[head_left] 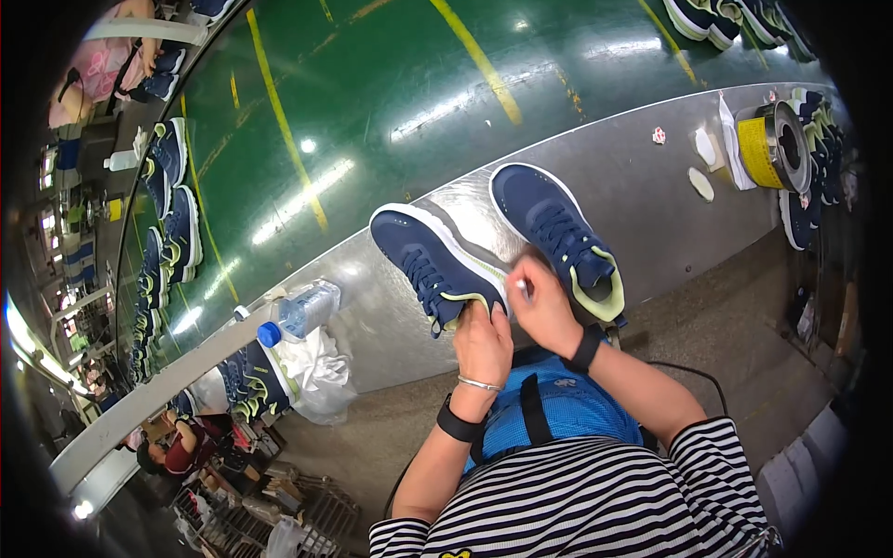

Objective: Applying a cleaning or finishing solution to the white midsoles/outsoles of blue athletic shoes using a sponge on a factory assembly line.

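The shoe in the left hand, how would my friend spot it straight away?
Find the green surface, then the grey metal ledge along it. At the picture's middle, look for the navy shoe just left of another shoe. Unlike that one, it has the left hand gripping its heel.

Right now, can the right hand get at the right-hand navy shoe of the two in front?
Likely yes: the right hand is right beside that navy shoe, with nothing visible blocking it. Its grip seems occupied by a small whitish item, though, so it may need freeing first.
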A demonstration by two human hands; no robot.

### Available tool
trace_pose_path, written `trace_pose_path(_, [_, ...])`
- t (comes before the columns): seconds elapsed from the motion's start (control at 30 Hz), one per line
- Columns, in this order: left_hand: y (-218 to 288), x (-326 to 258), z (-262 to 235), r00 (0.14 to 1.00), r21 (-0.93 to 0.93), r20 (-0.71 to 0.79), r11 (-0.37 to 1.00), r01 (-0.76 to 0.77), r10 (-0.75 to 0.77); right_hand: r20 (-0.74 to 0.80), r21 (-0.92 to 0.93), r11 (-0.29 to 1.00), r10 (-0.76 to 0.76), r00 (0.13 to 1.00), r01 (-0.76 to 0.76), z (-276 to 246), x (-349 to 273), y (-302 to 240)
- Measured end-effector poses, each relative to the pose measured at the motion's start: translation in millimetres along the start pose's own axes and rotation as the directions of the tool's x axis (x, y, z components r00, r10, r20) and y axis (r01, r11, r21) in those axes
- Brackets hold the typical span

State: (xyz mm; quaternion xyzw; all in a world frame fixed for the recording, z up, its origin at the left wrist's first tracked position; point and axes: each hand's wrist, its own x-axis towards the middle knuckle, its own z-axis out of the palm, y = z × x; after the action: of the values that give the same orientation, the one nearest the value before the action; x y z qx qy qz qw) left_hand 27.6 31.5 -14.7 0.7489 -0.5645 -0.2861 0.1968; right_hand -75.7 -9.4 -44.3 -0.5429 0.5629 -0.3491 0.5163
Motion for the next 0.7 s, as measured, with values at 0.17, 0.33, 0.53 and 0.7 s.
trace_pose_path(0.17, [-7.0,-1.9,-3.4,0.999,-0.014,0.014,0.999,0.029,-0.029,0.066,0.043,0.998,0.045,0.997,-0.048,-4.7,-19.5,-6.4])
trace_pose_path(0.33, [-8.6,-3.2,-7.2,0.999,-0.054,0.039,0.999,0.005,-0.003,0.018,0.043,0.997,-0.07,0.997,0.069,9.7,9.4,-19.1])
trace_pose_path(0.53, [-24.2,-10.3,-10.7,0.997,-0.089,0.072,0.995,0.045,-0.038,0.036,0.11,0.994,0.011,0.999,-0.015,-2.0,-18.8,-2.8])
trace_pose_path(0.7, [-29.3,-18.6,-12.7,0.988,-0.17,0.122,0.978,0.119,-0.099,0.058,0.058,0.988,-0.149,0.987,0.145,-6.9,-27.3,-2.6])
